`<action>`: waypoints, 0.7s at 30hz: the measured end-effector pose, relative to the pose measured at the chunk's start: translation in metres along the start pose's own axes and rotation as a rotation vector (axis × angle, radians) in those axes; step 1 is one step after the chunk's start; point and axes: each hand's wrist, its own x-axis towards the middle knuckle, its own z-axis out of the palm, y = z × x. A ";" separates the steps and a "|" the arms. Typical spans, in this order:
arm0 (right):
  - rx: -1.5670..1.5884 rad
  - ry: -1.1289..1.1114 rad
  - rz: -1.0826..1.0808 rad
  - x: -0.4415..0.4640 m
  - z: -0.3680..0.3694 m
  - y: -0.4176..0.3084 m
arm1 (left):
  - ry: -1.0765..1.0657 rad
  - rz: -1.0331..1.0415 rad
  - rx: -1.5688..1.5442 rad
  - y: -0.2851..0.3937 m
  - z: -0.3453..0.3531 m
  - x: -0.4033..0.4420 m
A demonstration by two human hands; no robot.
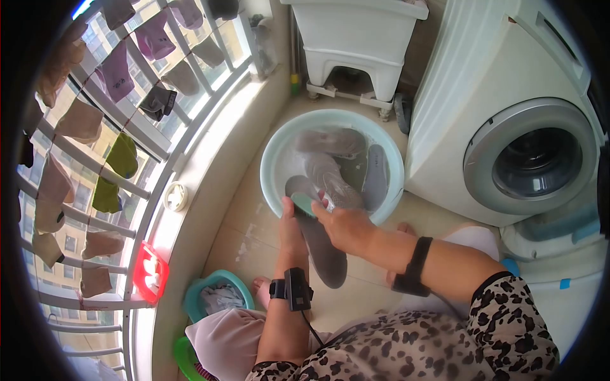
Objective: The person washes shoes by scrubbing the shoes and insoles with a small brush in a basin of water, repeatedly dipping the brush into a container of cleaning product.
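Observation:
My left hand is closed on the edge of a long grey insole, which slants across the near rim of a pale blue basin. In my right hand is a small green brush, its underside against the upper part of the insole. Inside the basin, in cloudy water, lie two wet grey shoes with suds on them. A second grey insole rests along the basin's right side. The brush's bristles are hidden.
A white front-loading washing machine stands at right, a white sink unit behind the basin. Socks hang along the window railing at left. A red basket sits on the ledge, above a teal tub with laundry.

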 end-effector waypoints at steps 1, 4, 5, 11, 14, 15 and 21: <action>-0.005 0.101 0.010 0.013 -0.010 0.004 | -0.013 0.000 0.006 -0.007 0.006 0.001; 0.043 -0.008 0.097 0.010 -0.009 0.004 | 0.132 0.005 0.130 -0.013 0.002 0.001; 0.061 -0.040 0.075 0.006 -0.004 0.000 | 0.135 -0.001 0.095 -0.005 -0.001 0.004; -0.001 -0.026 0.109 0.025 -0.018 0.010 | 0.161 0.037 0.158 -0.016 0.018 -0.002; 0.064 -0.070 0.121 0.012 -0.009 0.002 | 0.127 0.035 0.112 -0.014 0.000 0.007; 0.092 -0.090 0.104 0.003 0.000 -0.006 | 0.125 0.003 0.048 -0.007 -0.010 0.009; 0.023 -0.060 0.135 0.021 -0.018 0.013 | 0.165 0.027 0.072 -0.015 0.003 0.007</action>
